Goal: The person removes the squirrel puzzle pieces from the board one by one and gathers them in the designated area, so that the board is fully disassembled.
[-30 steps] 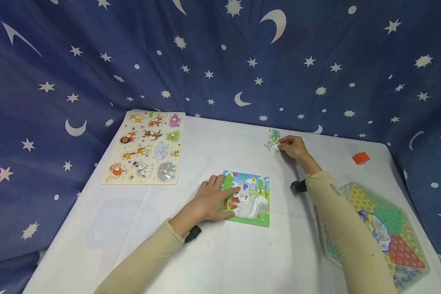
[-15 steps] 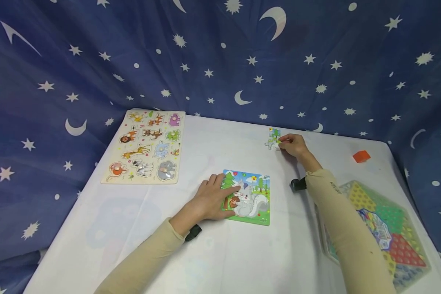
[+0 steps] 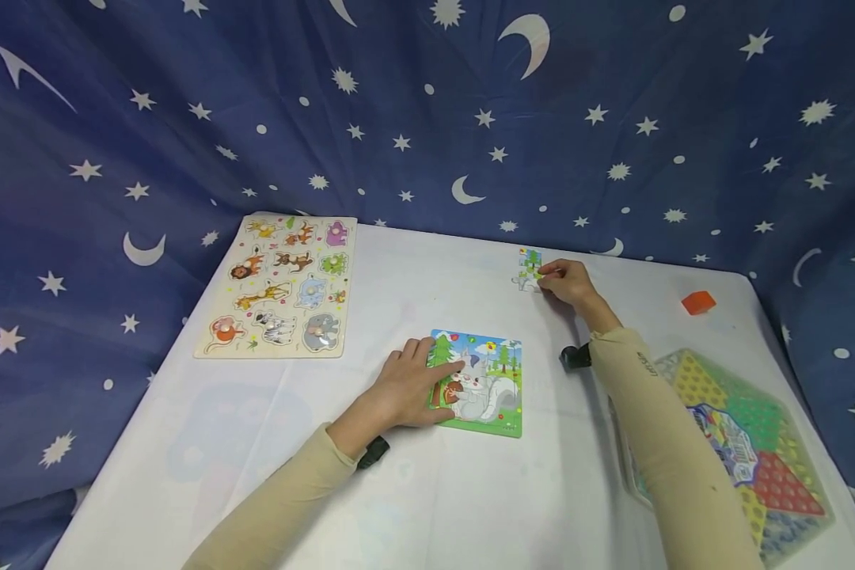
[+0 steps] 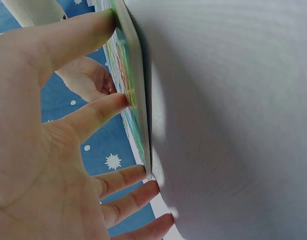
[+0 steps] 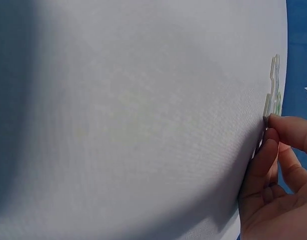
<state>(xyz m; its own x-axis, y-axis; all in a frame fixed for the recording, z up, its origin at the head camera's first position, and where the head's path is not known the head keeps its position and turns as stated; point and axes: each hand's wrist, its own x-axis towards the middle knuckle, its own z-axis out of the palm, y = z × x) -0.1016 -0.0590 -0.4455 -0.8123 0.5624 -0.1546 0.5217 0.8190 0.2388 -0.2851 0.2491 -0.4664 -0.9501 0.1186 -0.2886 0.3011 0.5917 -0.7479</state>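
A square squirrel jigsaw puzzle (image 3: pixel 495 396) lies on the white cloth in the middle of the head view. My left hand (image 3: pixel 402 388) rests with fingers spread over its left side; the left wrist view has thumb and fingertips along the board's edge (image 4: pixel 138 90). Farther back, my right hand (image 3: pixel 570 281) is at a small group of puzzle pieces (image 3: pixel 529 265) near the far table edge. Seen from the right wrist, thumb and index finger pinch the near end of the flat puzzle pieces (image 5: pixel 271 92), and the other fingers curl beneath. The fingertips hide part of the piece.
An animal peg puzzle board (image 3: pixel 285 297) lies at the left of the table. On the right are a hexagonal board game box (image 3: pixel 762 467), partly under the right sleeve, and an orange block (image 3: pixel 698 302). A blue starry curtain (image 3: pixel 399 103) hangs behind the table.
Both hands stay almost where they were. The right fingers shift very slightly at the puzzle pieces; the camera view moves a little.
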